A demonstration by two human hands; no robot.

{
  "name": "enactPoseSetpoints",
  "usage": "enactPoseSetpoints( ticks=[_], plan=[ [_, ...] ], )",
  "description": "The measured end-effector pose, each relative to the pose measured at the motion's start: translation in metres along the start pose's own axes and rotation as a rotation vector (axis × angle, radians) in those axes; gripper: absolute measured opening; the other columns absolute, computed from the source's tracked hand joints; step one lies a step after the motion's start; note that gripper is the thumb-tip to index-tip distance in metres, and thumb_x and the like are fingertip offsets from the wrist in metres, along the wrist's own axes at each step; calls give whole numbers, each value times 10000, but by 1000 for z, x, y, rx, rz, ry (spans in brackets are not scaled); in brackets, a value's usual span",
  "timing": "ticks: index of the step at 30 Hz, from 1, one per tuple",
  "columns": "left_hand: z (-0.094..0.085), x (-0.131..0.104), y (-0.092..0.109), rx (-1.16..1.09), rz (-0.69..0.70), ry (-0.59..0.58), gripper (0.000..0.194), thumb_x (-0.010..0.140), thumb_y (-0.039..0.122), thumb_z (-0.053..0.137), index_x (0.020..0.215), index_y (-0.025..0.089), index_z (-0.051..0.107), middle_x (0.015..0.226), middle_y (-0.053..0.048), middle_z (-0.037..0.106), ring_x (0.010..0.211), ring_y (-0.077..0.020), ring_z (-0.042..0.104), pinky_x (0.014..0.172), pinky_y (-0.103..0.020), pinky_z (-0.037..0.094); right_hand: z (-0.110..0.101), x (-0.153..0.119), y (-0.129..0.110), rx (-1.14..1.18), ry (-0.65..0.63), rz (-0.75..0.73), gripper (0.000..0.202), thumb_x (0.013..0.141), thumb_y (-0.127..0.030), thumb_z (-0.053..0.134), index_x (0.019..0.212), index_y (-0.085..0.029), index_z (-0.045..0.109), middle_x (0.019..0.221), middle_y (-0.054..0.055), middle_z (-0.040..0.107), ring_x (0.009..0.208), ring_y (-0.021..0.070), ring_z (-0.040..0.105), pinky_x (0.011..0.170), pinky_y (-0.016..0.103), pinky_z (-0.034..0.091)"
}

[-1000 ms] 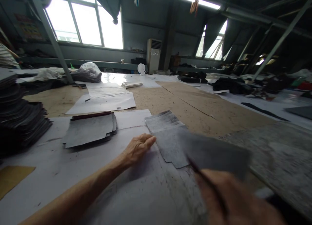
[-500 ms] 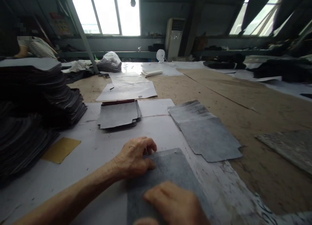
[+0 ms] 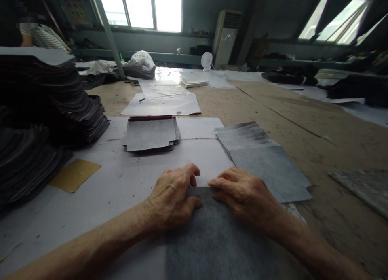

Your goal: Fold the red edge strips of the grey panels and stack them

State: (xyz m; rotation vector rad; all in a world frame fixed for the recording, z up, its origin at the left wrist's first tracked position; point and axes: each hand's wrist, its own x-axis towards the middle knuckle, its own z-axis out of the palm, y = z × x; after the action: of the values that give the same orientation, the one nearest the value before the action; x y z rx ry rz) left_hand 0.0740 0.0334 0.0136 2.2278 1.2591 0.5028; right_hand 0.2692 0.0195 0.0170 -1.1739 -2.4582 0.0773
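Note:
A grey fabric-like sheet [image 3: 220,241] lies in front of me on the white-covered table. My left hand [image 3: 177,197] is curled at its far left corner, thumb on top of the sheet and fingers bent at the edge. At the far edge, my right hand [image 3: 242,191] pinches the sheet between thumb and fingers. The two hands are a short gap apart. Right of them lies a fanned pile of similar grey pieces [image 3: 266,162], partly behind my right hand. Beyond my left hand is a smaller stack of grey notched pieces [image 3: 150,134].
Tall stacks of dark sheets [image 3: 87,120] stand on the left, beside a yellow-brown square [image 3: 75,175]. White papers [image 3: 163,105] and a small white fan [image 3: 206,60] are farther back. A rough grey slab [image 3: 363,187] lies right. A person in a striped top [image 3: 48,37] is at far left.
My right hand has moved forward from the near part of the sheet to its far edge. My left hand has stayed near the far left corner. The view has shifted slightly.

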Motion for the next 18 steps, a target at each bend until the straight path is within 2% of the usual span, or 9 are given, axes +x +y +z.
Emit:
enactPoseSetpoints(
  ticks=[3,6,10,14,18],
  plan=[
    [3,-2,-5,12,45,37,293,673,230,661,947,196,562,851,-20,590,809,-197,525,785,-427,403,2,-6,1,6,73,-37,163,807,-143,554,934,-192,644,798,28,616,751,143,526,671,282,437],
    [6,-4,-11,20,168,112,136,743,221,612,877,209,627,824,-24,571,786,-173,506,764,-389,416,6,-11,1,-43,156,-83,165,815,-120,530,930,-150,645,870,65,619,819,169,522,710,312,458],
    [5,-5,-20,162,424,211,219,803,112,479,932,206,630,829,-44,531,759,-160,454,697,-346,420,8,-13,-1,-89,221,-171,220,809,-53,487,948,-112,647,898,100,600,851,187,502,732,340,462],
    [1,-4,-27,269,579,154,295,802,48,416,1018,165,578,872,-61,518,767,-160,426,696,-335,418,8,-15,-1,-134,187,-224,244,835,-58,438,980,-94,630,831,86,597,793,182,490,708,359,445],
    [-1,-4,-28,328,627,46,308,814,52,403,1091,133,511,880,-63,506,764,-162,410,709,-328,420,6,-16,-2,-170,124,-252,251,867,-89,409,1019,-96,608,816,65,605,781,174,494,729,366,423]
  ],
)
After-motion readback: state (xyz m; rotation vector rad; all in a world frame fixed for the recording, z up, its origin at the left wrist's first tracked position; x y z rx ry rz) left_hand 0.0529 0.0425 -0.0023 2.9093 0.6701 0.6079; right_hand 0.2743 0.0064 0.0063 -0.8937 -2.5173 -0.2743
